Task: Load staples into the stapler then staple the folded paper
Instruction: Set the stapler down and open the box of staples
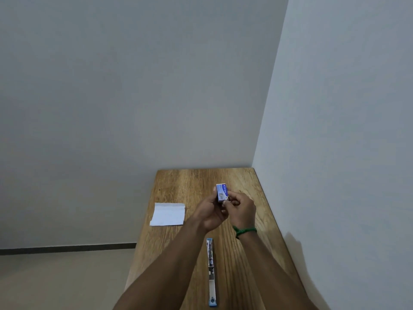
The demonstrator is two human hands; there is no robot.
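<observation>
My left hand (209, 212) holds a small blue and white staple box (222, 192) upright above the middle of the wooden table (178, 182). My right hand (242, 210) pinches at the box's lower right end; whether it holds staples is hidden by the fingers. A blue and silver stapler (211, 271) lies flipped fully open and flat on the table between my forearms, near the front. The folded white paper (168, 214) lies flat at the table's left edge.
The narrow table stands in a room corner, with a grey wall behind it and another wall close on the right. Its left edge drops to a beige floor. A green band circles my right wrist (244, 231).
</observation>
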